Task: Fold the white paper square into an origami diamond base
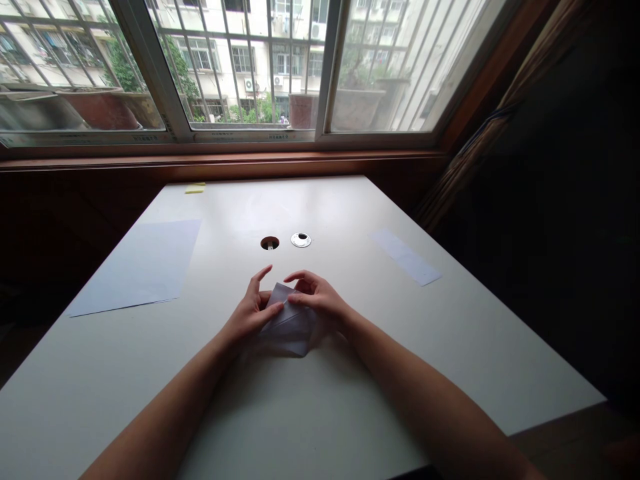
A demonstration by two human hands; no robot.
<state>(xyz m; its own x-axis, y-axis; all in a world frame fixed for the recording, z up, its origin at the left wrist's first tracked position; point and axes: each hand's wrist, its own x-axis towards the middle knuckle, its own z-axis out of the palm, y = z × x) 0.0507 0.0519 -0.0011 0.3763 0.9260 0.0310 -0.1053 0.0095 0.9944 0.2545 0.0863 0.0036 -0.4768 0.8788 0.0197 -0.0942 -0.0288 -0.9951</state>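
Note:
A small piece of folded white paper point(290, 327) is between my two hands, just above the middle of the table. My left hand point(253, 308) grips its left side, the thumb pressed on top and the index finger raised off it. On the upper right, my right hand point(320, 297) pinches the paper between thumb and fingers, with its index finger curled. Creases and slanted edges show on the paper, and its lower corner points toward me. The fingers beneath the paper are partly hidden.
On the white table point(300, 427), a stack of paper sheets point(145, 263) lies at left and a paper strip point(406, 257) at right. Yellow sticky notes point(195, 188) lie near the far edge. A round hole point(270, 243) sits beside a metal ring cover point(301, 240). A barred window point(240, 67) stands behind.

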